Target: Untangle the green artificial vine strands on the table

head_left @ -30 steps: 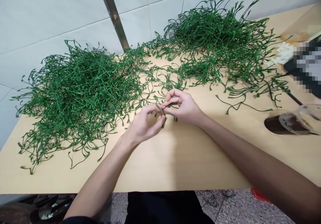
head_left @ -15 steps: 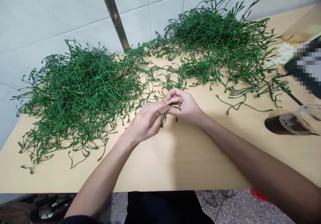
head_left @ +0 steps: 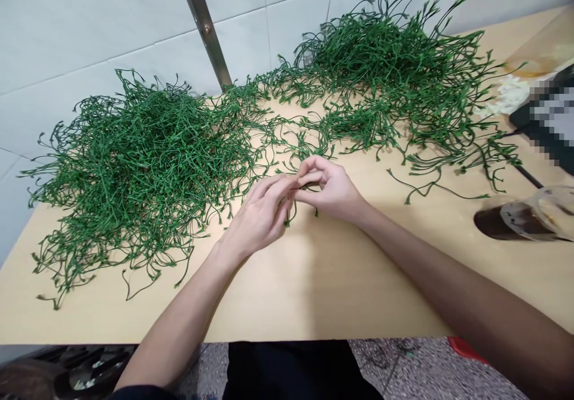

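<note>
My left hand (head_left: 258, 217) and my right hand (head_left: 334, 192) meet above the middle of the table (head_left: 269, 298), fingertips touching. My left fingers are pinched around a thin green artificial stem (head_left: 292, 213), whose end hangs below them. Thumb and forefinger of my right hand are pressed together at the same spot; most of what they grip is hidden behind the fingers. Close behind both hands lie loose green stems (head_left: 309, 143) with small forked tips.
A large heap of green stems (head_left: 147, 161) covers the table's left side. Another heap (head_left: 381, 53) lies at the back right. To the right are a clear plastic cup with dark drink (head_left: 511, 220), white bits (head_left: 511, 94) and a blurred-out dark device (head_left: 522, 116). A metal post (head_left: 204, 26) stands against the tiled wall.
My fingers have closed further together, and the stem piece that stuck out over my right palm is now largely hidden. The heaps have stayed as they were.
</note>
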### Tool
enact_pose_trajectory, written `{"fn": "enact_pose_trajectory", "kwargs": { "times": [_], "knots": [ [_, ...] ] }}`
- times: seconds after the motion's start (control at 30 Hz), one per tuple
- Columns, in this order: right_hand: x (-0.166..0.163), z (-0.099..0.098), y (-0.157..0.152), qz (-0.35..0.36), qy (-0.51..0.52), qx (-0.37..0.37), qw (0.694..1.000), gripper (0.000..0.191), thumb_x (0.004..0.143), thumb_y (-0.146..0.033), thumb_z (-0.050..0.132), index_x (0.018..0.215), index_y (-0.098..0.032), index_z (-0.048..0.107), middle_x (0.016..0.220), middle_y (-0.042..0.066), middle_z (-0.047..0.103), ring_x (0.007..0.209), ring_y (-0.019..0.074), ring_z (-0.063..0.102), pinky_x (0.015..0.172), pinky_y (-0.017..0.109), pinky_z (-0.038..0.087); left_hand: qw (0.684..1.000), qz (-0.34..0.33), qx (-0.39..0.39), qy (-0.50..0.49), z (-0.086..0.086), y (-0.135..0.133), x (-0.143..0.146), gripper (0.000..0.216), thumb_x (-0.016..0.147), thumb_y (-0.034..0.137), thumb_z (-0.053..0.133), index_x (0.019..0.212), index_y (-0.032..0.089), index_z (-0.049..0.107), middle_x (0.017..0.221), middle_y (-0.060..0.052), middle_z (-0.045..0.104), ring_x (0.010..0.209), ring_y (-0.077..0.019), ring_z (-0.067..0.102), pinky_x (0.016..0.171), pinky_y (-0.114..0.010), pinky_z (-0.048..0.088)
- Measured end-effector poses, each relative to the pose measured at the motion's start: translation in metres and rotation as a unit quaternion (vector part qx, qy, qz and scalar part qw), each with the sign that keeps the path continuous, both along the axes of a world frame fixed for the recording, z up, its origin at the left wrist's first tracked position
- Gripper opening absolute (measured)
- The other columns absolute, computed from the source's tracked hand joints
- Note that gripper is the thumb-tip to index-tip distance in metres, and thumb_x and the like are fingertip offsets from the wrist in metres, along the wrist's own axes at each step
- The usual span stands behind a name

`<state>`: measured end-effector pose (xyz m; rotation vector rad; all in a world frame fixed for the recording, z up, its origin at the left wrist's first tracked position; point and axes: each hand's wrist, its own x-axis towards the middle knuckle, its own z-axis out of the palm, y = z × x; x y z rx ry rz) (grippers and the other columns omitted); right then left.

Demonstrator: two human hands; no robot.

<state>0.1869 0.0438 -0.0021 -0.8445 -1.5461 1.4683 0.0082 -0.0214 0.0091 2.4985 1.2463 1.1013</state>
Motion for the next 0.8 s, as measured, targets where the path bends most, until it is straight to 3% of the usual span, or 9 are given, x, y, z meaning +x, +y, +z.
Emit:
{"fn": "enact_pose_trajectory", "kwargs": {
  "times": [0.13, 0.33, 0.53, 0.63, 0.8],
  "knots": [
    [0.001, -0.003, 0.001, -0.013, -0.016, 0.009, 1.0, 0.049, 0.059, -0.036, 0.088, 0.085, -0.022, 0.049, 0.073, 0.002, 0.073, 0.077, 0.0217, 0.071, 0.073, 0.032, 0.049, 0.998, 0.056, -0.015, -0.005, -0.001, 0.001, -0.004, 0.048, 0.096, 0.014, 0.049, 0.141, 0.024, 0.033, 0.124, -0.012, 0.061, 0.117, -0.0212, 0.064, 0.096, -0.037, 0.056],
    [0.002, -0.002, 0.002, 0.001, -0.006, 0.014, 1.0, 0.047, 0.062, -0.037, 0.086, 0.087, -0.023, 0.049, 0.076, 0.003, 0.075, 0.079, 0.0223, 0.07, 0.076, 0.034, 0.048, 0.995, 0.076, 0.045, 0.039, -0.006, 0.006, -0.012, 0.036, 0.097, 0.012, 0.047, 0.132, 0.022, 0.046, 0.105, -0.007, 0.064, 0.097, -0.0154, 0.065, 0.083, -0.028, 0.057],
    [0.002, -0.001, 0.001, 0.007, 0.001, 0.031, 1.0, 0.037, 0.069, -0.03, 0.08, 0.087, -0.023, 0.048, 0.081, 0.002, 0.075, 0.083, 0.0199, 0.068, 0.085, 0.037, 0.048, 0.983, 0.104, 0.104, 0.11, -0.007, 0.006, -0.014, 0.028, 0.093, 0.011, 0.052, 0.12, 0.019, 0.055, 0.092, -0.007, 0.066, 0.09, -0.0193, 0.057, 0.078, -0.032, 0.05],
    [0.0, -0.002, 0.0, 0.005, 0.015, 0.033, 0.999, 0.037, 0.068, -0.024, 0.078, 0.087, -0.023, 0.047, 0.082, 0.002, 0.074, 0.08, 0.0185, 0.067, 0.082, 0.035, 0.049, 0.975, 0.121, 0.133, 0.131, -0.005, 0.005, -0.012, 0.022, 0.092, 0.013, 0.055, 0.113, 0.02, 0.057, 0.092, -0.007, 0.066, 0.093, -0.0208, 0.056, 0.081, -0.034, 0.046],
    [-0.003, -0.003, -0.002, -0.022, 0.016, 0.074, 0.997, 0.034, 0.068, -0.014, 0.073, 0.083, -0.024, 0.043, 0.076, 0.0, 0.067, 0.078, 0.0165, 0.061, 0.078, 0.032, 0.046, 0.985, 0.095, 0.092, 0.11, -0.003, 0.003, -0.008, 0.014, 0.094, 0.011, 0.048, 0.105, 0.019, 0.054, 0.089, -0.005, 0.065, 0.085, -0.0182, 0.056, 0.076, -0.03, 0.047]
  ]
}}
